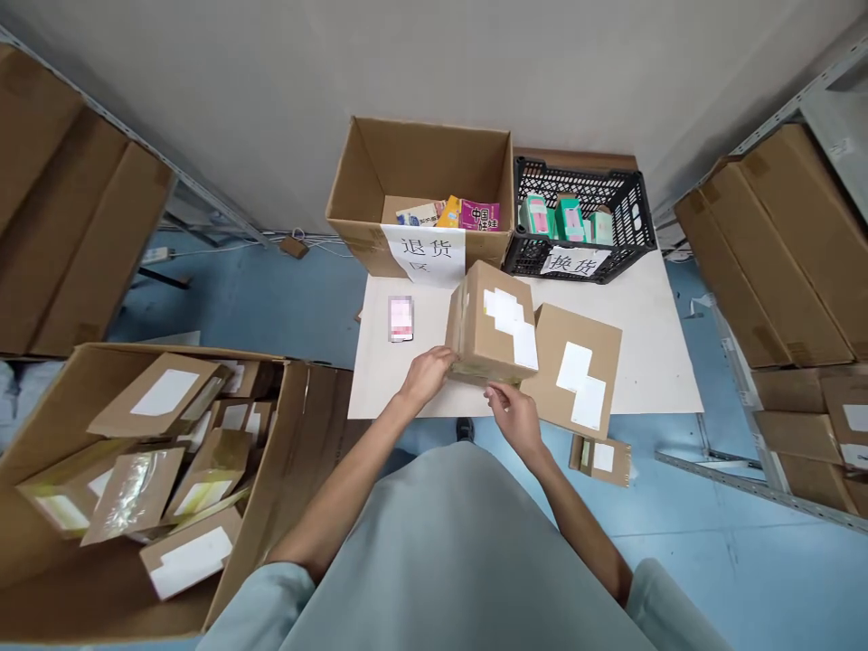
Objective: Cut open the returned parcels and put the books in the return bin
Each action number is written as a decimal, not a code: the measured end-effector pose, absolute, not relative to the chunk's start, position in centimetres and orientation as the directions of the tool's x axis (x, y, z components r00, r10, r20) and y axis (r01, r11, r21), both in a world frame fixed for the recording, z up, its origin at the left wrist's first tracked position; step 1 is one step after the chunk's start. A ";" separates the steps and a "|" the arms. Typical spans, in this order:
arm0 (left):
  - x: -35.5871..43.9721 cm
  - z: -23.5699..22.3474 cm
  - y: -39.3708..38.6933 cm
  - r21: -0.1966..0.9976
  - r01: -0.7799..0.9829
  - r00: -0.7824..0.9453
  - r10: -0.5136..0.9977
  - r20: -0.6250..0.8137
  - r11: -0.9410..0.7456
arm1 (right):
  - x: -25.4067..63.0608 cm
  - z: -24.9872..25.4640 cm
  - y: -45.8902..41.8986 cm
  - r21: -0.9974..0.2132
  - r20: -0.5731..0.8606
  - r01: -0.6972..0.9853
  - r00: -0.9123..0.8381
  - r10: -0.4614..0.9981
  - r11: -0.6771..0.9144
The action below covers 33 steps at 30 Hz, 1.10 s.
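A sealed cardboard box (500,287) with white labels on its face is tilted over the white table's front part. My left hand (429,372) grips its lower left edge, fingers bent against the side. At the bottom front edge, my right hand (516,416) is closed in a pinch, with thumb and forefinger on the box. Beside it on the right, a second labelled cardboard box (576,362) sits at the table's edge, partly hidden by the first. A phone (400,318) with a blurred screen lies on the table to the left.
Behind stand an open carton (359,231) with colourful packs and a black plastic crate (644,210) with green-and-pink boxes, both with paper signs. A large carton (275,452) of parcels is at left; a small parcel (603,458) is low on the right. Shelves (787,244) flank the table.
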<state>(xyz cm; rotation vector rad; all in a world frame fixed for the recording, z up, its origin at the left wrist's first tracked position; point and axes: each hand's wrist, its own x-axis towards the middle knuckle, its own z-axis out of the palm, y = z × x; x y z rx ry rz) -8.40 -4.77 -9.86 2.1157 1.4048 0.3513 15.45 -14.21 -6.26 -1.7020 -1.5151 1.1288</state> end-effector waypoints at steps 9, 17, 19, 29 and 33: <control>-13.3 -10.7 -11.9 0.665 0.746 0.168 0.978 -0.123 -0.045 | 11.7 -2.9 -9.4 -0.826 -0.033 0.563 -0.094 0.995 0.025; -25.3 -8.2 -21.7 0.825 0.529 -0.263 0.963 -0.064 0.199 | -3.3 -2.0 -10.1 -0.827 0.018 0.513 -0.387 0.922 0.231; -29.0 -8.1 -24.7 0.850 0.479 -0.352 0.935 -0.042 0.219 | -8.4 -2.1 -11.3 -0.821 0.024 0.496 -0.465 0.885 0.282; -44.5 -12.3 -39.7 0.900 0.196 -0.715 0.685 -0.140 0.388 | -30.5 -4.4 -18.2 -0.767 -0.019 0.423 -0.767 0.641 0.482; -48.4 -13.7 -44.3 0.863 0.117 -0.811 0.549 -0.203 0.492 | -35.9 -5.3 -19.6 -0.765 -0.081 0.400 -0.837 0.541 0.505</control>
